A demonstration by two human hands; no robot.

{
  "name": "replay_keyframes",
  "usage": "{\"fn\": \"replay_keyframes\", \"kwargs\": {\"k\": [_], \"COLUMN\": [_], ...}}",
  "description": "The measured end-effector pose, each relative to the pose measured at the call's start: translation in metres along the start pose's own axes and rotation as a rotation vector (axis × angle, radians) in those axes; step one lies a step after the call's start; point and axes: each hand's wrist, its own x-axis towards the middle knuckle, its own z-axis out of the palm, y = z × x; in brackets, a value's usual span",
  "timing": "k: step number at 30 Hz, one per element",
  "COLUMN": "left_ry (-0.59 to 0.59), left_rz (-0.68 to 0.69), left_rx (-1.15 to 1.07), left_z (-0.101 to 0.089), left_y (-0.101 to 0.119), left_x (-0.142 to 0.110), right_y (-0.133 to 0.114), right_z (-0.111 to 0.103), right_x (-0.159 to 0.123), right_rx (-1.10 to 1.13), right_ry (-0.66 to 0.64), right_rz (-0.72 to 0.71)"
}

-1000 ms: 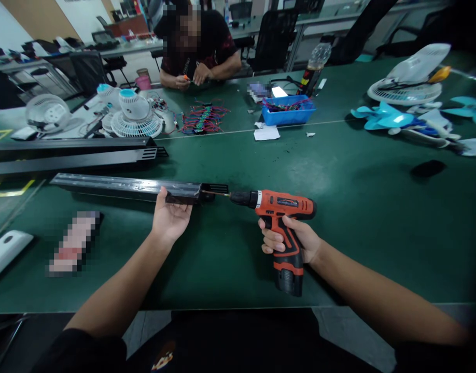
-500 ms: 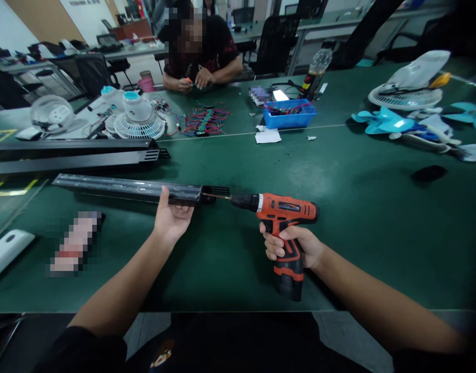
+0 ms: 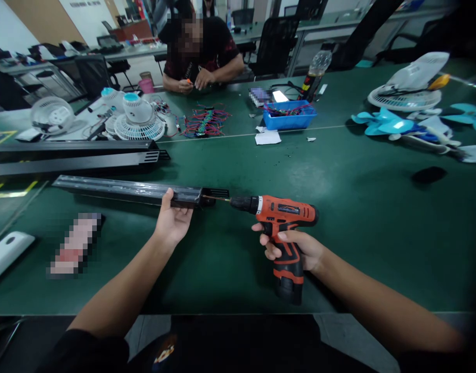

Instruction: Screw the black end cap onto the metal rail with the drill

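My left hand (image 3: 173,220) grips a long black metal bar (image 3: 121,189) near its right end, thumb on top and fingers beneath. In my right hand (image 3: 290,243) is an orange and black cordless drill (image 3: 287,210), held by its handle and pointing left. One finger is stretched out in front of the trigger. A thin bit (image 3: 218,198) runs from the chuck to the bar's right end; whether its tip sits in a screw or a hole is too small to tell. A slotted black tab (image 3: 219,192) sticks out behind the bit.
More black bars (image 3: 70,161) lie behind on the left. A phone (image 3: 77,243) and a white object (image 3: 8,254) are at the near left. Fan parts (image 3: 139,116), wired boards (image 3: 205,122) and a blue bin (image 3: 288,120) stand farther back. Another person (image 3: 203,52) sits opposite.
On my right hand, the index finger has straightened away from the drill's trigger. The drill and the bar have hardly moved.
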Motion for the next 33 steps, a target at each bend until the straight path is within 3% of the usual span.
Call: {"fn": "replay_keyframes", "kwargs": {"k": [28,33], "left_ry": [0.013,-0.006], "left_rz": [-0.026,-0.003], "left_rx": [-0.016,-0.031], "left_z": [0.0002,-0.0041], "left_y": [0.0029,-0.0006], "left_x": [-0.0025,-0.0009], "right_y": [-0.0016,-0.0028], "right_z": [0.0049,0.0051], "right_x": [0.0048,0.0033], "right_rx": [0.105,0.075], "right_ry": [-0.115,-0.061], "right_rz": [-0.008,0.005]}}
